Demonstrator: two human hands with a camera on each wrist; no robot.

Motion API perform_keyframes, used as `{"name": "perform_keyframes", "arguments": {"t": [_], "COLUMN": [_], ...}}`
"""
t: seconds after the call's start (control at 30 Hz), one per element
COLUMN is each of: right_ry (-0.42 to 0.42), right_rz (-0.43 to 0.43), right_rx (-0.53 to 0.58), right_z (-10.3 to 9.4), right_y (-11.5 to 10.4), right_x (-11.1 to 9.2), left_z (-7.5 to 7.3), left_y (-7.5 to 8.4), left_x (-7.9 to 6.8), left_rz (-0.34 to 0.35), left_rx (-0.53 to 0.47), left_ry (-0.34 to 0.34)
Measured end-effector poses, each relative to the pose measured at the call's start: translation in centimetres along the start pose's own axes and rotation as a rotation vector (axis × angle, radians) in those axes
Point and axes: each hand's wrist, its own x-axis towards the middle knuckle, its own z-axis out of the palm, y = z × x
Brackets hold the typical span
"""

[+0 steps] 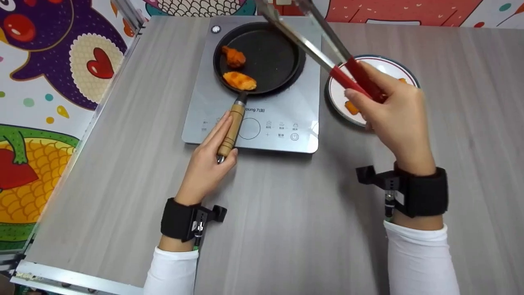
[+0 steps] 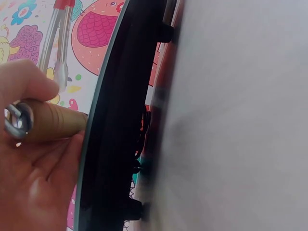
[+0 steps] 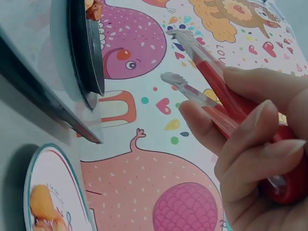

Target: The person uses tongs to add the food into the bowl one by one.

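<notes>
My left hand [image 1: 211, 157] holds the wooden handle [image 1: 234, 125] of a black frying pan [image 1: 272, 57], fingers on one side and thumb on the other. In the pan, at its left side, lie a browned drumstick-like piece of chicken [image 1: 235, 58] and a flatter orange-yellow piece [image 1: 240, 81]. My right hand [image 1: 397, 108] grips metal tongs [image 1: 342, 77] by their red handles, above the table and partly over a plate. In the right wrist view the tong tips [image 3: 175, 79] stand apart with nothing between them.
The pan sits on a silver induction cooker [image 1: 282, 110]. To its right, a white plate [image 1: 338, 96] with a dark rim carries orange pieces of food [image 1: 351, 107], partly hidden by my hand. Cartoon-printed walls [image 1: 57, 82] border the table at the left and back.
</notes>
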Motion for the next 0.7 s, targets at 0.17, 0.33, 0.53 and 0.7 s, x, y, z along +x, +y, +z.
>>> {"name": "perform_keyframes", "arguments": {"t": [0.17,0.33,0.53,0.7], "right_ry": [0.062,0.091,0.084,0.080], "right_rz": [0.031,0.067,0.083,0.081], "right_rx": [0.001,-0.020,-0.090,-0.137], "right_z": [-0.8,-1.5,-2.1,-2.5], "right_y": [0.8,2.2,4.1,5.5], "right_x": [-1.1,-2.3,-3.7,-4.9], "left_z": [0.2,0.1,0.1,0.2], "left_y": [-0.1,0.0,0.0,0.1], "left_x": [0.0,0.1,0.0,0.0], "left_rz": [-0.006,-0.012,-0.024,-0.033], "left_rx": [-0.005,-0.003,-0.001,-0.008], "left_ry": [0.001,-0.002,-0.002,-0.003]}}
